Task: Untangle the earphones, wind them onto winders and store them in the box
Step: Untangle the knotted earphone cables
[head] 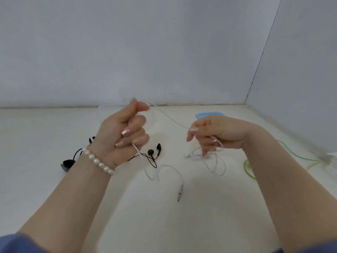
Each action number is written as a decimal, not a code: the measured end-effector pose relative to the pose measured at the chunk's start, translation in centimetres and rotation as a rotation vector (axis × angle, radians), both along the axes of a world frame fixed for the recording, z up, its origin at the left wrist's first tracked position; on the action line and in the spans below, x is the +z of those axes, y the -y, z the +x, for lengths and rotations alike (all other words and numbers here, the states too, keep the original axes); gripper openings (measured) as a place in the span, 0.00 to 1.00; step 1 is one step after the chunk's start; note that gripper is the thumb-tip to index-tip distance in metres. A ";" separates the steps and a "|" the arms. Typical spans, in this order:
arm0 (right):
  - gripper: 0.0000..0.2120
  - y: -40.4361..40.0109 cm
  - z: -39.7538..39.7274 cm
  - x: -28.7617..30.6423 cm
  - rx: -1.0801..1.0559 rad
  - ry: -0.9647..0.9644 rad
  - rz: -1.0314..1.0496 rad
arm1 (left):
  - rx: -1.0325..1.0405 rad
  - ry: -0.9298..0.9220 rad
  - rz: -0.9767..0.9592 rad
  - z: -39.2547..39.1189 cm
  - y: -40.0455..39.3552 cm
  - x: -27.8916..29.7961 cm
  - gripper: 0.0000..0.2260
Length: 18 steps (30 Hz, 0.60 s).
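While both hands [124, 132] [209, 134] pinch it, white earphone cable [171, 119] runs left–right — plug [180, 192] dangling.

left grip [125, 130] curled shut, right grip [209, 134] pinching, both raised

table: I see a plain white table [54, 189], matte, fills lower half of view
walls: two pale grey-blue walls [164, 42] meet in a corner [245, 103] at far right
bracelet: pearl bracelet [97, 162] on the wrist on my left side
sleeves: blue sleeve [16, 242] at bottom left edge, sliver of another bottom right
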State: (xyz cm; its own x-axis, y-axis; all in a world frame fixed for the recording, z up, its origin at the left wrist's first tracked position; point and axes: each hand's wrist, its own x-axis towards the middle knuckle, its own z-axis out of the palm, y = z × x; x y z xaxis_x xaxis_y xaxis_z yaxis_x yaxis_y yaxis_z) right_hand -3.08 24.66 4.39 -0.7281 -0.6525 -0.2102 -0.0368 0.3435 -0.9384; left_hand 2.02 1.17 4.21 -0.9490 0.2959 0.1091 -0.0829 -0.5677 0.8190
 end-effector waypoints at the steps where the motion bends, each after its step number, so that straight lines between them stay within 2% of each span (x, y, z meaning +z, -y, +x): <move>1: 0.08 -0.9 -0.4 -0.4 -0.079 0.027 -0.075 | 0.034 0.010 0.110 -0.2 0.7 0.0 0.16; 3: 0.10 -2.3 -1.0 -0.8 -0.165 0.059 -0.225 | 0.103 0.053 0.206 -0.6 1.6 0.0 0.14; 4: 0.10 -2.6 -1.1 -0.8 -0.157 0.073 -0.288 | 0.135 0.078 0.160 -0.7 1.7 0.0 0.12; 5: 0.10 -2.5 -1.0 -0.6 -0.143 0.084 -0.336 | 0.174 0.092 0.007 -0.6 1.5 -0.1 0.09; 7: 0.10 -1.7 -0.5 0.3 -0.133 0.061 -0.305 | 0.270 0.015 -0.585 0.0 0.7 -0.3 0.04; 8: 0.09 -1.2 -0.1 0.7 -0.122 0.022 -0.226 | 0.272 -0.056 -0.859 0.5 0.2 -0.4 0.14; 9: 0.09 -0.6 0.2 1.1 -0.101 -0.029 -0.117 | 0.311 -0.106 -1.021 0.6 -0.4 -0.6 0.24; 10: 0.09 0.1 0.6 1.5 -0.071 -0.088 0.000 | 0.393 -0.148 -1.078 0.7 -0.9 -0.6 0.32; 12: 0.09 1.8 1.5 2.0 -0.009 -0.208 0.175 | 0.479 -0.232 -0.966 1.4 -2.1 -0.4 0.37; 14: 0.09 3.2 2.1 2.1 -0.008 -0.295 0.222 | 0.373 -0.279 -0.879 2.0 -3.4 -0.1 0.37; 16: 0.10 3.9 2.3 2.1 -0.023 -0.340 0.214 | 0.174 -0.261 -0.989 2.4 -4.7 -0.3 0.34; 18: 0.10 3.7 2.2 2.3 -0.014 -0.326 0.208 | 0.128 -0.226 -1.036 2.3 -4.9 -0.6 0.30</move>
